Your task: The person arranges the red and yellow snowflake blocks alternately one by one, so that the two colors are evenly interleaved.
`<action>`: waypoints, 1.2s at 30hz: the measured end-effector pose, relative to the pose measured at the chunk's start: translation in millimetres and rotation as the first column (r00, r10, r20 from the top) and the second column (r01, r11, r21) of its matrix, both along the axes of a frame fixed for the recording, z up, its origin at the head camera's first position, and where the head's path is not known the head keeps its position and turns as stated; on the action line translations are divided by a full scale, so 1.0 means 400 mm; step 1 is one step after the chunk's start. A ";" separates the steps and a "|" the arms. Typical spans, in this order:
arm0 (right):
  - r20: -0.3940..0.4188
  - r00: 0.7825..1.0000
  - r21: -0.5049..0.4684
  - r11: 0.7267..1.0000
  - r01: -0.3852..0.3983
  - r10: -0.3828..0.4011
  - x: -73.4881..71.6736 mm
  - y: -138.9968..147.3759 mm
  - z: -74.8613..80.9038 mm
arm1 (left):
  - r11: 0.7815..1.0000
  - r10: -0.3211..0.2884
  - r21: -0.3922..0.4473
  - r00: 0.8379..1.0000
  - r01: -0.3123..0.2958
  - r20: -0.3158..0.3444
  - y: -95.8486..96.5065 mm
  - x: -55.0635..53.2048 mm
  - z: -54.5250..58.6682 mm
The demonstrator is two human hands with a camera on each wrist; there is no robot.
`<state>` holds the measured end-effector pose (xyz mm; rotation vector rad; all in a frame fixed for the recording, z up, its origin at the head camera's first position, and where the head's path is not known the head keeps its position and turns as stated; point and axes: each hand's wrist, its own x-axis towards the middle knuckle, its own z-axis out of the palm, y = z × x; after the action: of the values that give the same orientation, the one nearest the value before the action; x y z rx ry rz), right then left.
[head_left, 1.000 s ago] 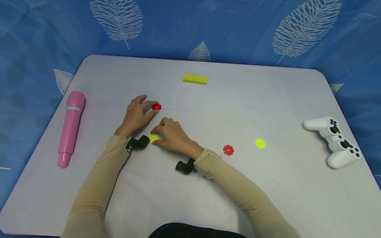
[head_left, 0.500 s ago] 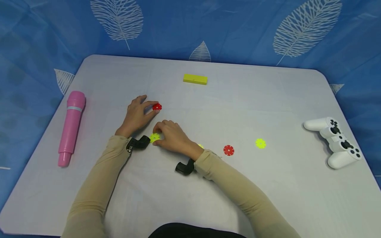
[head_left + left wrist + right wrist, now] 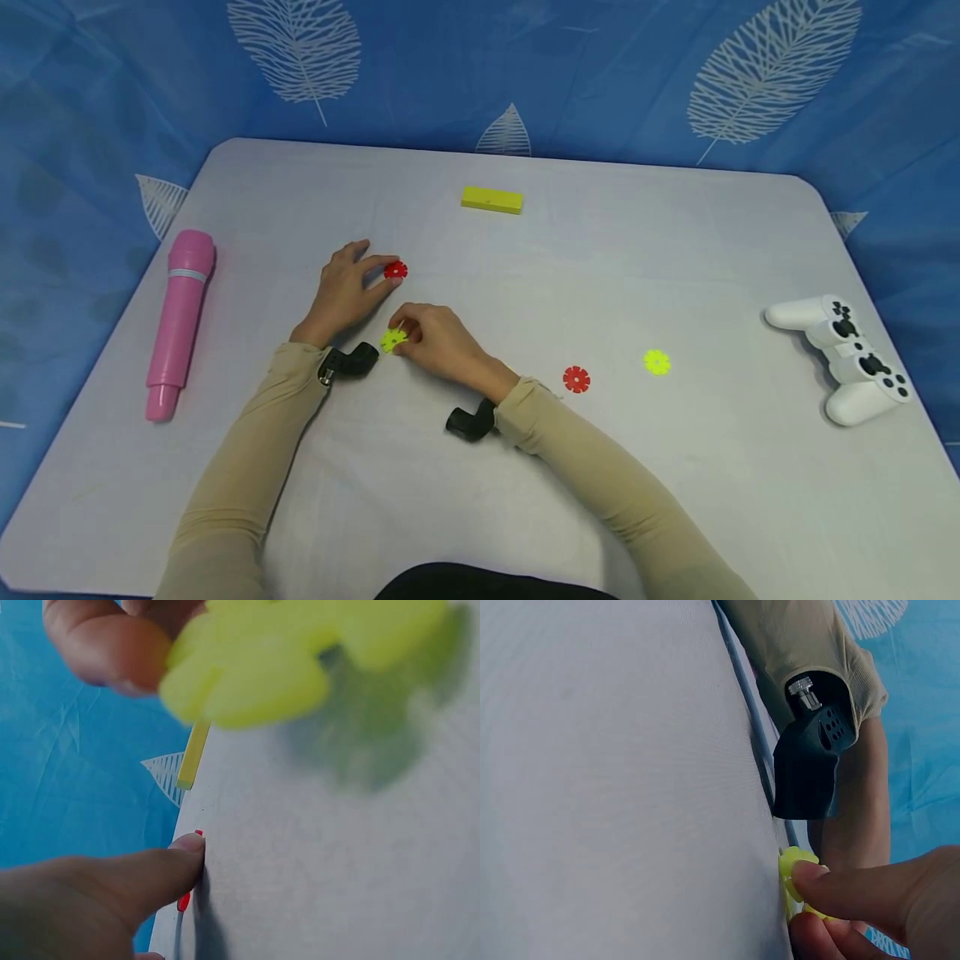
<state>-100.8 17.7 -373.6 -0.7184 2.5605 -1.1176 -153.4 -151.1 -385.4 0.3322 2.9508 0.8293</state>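
My left hand (image 3: 345, 287) rests at the left of the white table, thumb and index finger holding a small red notched plastic disc (image 3: 396, 270) by its edges. Its red rim (image 3: 184, 901) peeps past the thumb in the left wrist view. Just nearer to me, my right hand (image 3: 448, 346) pinches a yellow-green notched disc (image 3: 392, 340) between thumb and curled fingers. That disc is tilted. It looms large and blurred at the top of the left wrist view. In the right wrist view the thumb (image 3: 817, 889) lies over the yellow-green disc (image 3: 795, 859), covering part of it.
To the right lie another red disc (image 3: 577, 379) and another yellow disc (image 3: 657, 362). A yellow bar (image 3: 491, 200) is at the back. A pink microphone (image 3: 180, 325) lies far left, a white game controller (image 3: 840, 358) far right. Black wrist cameras (image 3: 352, 360) jut from both sleeves.
My right hand has drawn its fingers in around the yellow-green disc, which has tipped up and shifted slightly right and away from me. The left hand and the red disc have stayed put.
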 end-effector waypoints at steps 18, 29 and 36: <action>0.129 0.936 -0.147 0.927 0.346 -0.329 -0.114 0.049 0.018 | 1.000 0.008 -0.016 1.000 -0.008 -0.011 0.005 -0.013 0.008; 0.223 0.872 -0.119 0.876 0.467 -0.435 -0.128 0.026 -0.028 | 0.998 0.023 -0.061 1.000 -0.023 -0.003 -0.001 0.062 -0.021; 0.145 0.875 -0.017 0.883 0.470 -0.463 -0.167 0.020 0.024 | 0.999 0.013 -0.041 0.998 -0.015 -0.064 0.005 0.036 0.022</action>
<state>-167.8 25.6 -363.8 -0.0118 2.6619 -1.3196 -138.9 -149.1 -376.5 0.3421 3.0273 0.7726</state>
